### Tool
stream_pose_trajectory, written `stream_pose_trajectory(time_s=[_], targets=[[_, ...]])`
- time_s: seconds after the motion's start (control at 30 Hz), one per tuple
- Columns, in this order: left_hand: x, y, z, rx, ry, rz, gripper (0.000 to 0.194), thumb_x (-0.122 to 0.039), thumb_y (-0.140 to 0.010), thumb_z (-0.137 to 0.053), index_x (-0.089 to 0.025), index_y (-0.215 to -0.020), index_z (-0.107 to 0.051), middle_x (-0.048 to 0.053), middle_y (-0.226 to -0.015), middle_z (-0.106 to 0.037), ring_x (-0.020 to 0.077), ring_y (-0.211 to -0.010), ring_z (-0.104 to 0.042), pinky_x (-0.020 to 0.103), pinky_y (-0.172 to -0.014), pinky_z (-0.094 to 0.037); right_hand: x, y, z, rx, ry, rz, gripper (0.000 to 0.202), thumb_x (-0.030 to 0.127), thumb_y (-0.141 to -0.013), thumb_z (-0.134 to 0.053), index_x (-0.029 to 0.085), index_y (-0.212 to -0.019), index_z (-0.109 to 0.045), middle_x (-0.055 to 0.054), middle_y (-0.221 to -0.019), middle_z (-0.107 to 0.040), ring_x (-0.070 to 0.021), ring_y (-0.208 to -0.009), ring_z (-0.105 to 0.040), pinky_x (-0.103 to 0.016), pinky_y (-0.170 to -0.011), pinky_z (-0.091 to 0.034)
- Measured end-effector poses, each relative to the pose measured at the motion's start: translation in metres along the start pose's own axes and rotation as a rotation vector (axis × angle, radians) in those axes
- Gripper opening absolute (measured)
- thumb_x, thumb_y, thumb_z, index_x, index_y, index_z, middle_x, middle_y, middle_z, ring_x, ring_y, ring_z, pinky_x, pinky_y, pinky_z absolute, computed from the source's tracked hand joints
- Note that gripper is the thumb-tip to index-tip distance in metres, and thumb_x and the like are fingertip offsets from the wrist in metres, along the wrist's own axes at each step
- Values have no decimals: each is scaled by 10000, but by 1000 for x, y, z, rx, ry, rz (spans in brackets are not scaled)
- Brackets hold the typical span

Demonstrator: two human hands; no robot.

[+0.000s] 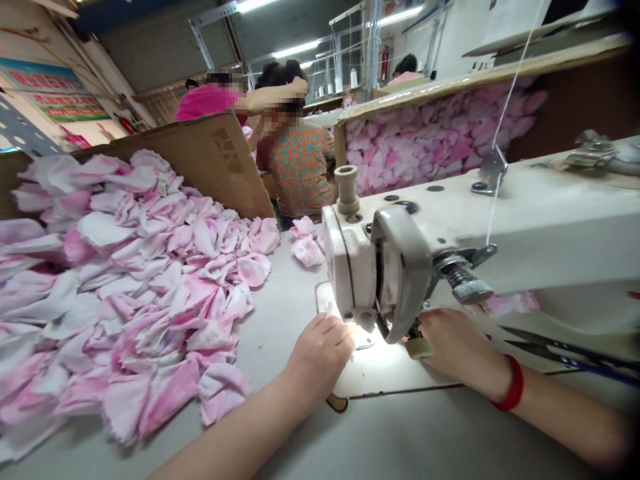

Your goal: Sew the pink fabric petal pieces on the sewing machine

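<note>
Left side: you've got a big loose heap of pink-and-white fabric petals (165, 287) on the tabletop (260, 347), backed by a cardboard panel (200, 157); can't tell if it's part of a box. A few more petals sit apart from the heap, just beside the sewing machine (550, 213). Your left hand (320, 353) is palm down by the needle plate (345, 387), fingers together and partly curled, tips in the lamp glare; can't tell if it has hold of anything. Step in hand, my read: close work at the needle area. Any move there calls for small fingertip motion, clear of the needle zone. Behind the machine head, an open cardboard box (340, 143) holds a deep pile of similar petals, spread along its left and middle. Your right hand (450, 343) is on the other side of the head, fingers bent in behind a small beige part (419, 348); head blocks the tips, so grip and opening can't be told. Red band (514, 383) on that wrist. Far right, scissors (537, 347) lie near your right forearm, touched by neither hand.
</note>
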State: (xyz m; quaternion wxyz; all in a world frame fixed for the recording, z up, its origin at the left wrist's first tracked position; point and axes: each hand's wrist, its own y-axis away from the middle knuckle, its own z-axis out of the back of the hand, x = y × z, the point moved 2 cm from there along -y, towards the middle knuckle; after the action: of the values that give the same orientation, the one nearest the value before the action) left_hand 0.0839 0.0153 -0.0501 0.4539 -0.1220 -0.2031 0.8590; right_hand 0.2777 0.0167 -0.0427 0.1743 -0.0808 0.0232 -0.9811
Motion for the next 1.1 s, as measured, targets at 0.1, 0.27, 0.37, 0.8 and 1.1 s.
stream_pose_trajectory(time_s=[0.1, 0.27, 0.37, 0.8, 1.1], targets=[[1, 1, -1, -6, 1, -10, 179, -97, -844, -431, -175, -761, -569, 15, -802, -632, 160, -784, -553, 312, -746, -450, 0, -1, 1, 7, 5, -5, 268, 251, -817, -416, 196, -580, -528, -60, -606, -638, -202, -621, -610, -268, -515, -275], [5, 0, 3, -43, 15, -35, 168, -117, -869, -406, -148, -878, -571, 36, -846, -637, 154, -823, -556, 305, -786, -448, 1, -1, 5, 20, 21, -9, 286, 275, -838, -394, 189, -624, -563, -68, -633, -642, -200, -619, -608, -265, -519, -295], [8, -1, 7, -48, 40, -74, 182, -120, -877, -389, -156, -914, -563, 31, -861, -637, 144, -826, -558, 281, -771, -453, 1, 0, 5, 14, 31, -1, 269, 267, -842, -389, 187, -682, -590, -66, -648, -644, -200, -627, -608, -263, -517, -302], [-31, 8, 4, 240, -335, 64, 347, -28, -800, -343, -113, -1102, -492, 120, -1118, -551, 237, -1027, -499, 395, -832, -429, -42, 14, 31, -110, 273, -206, 328, 280, -867, -350, 146, -771, -634, -148, -678, -644, -258, -611, -604, -303, -511, -316], [-33, 21, 0, 104, -267, 95, 334, -73, -848, -345, -152, -1143, -481, 106, -1212, -509, 240, -1175, -404, 509, -988, -300, -54, 21, 48, -157, 437, -267, 294, 129, -820, -357, 108, -845, -650, -201, -750, -637, -304, -687, -598, -328, -548, -323]])
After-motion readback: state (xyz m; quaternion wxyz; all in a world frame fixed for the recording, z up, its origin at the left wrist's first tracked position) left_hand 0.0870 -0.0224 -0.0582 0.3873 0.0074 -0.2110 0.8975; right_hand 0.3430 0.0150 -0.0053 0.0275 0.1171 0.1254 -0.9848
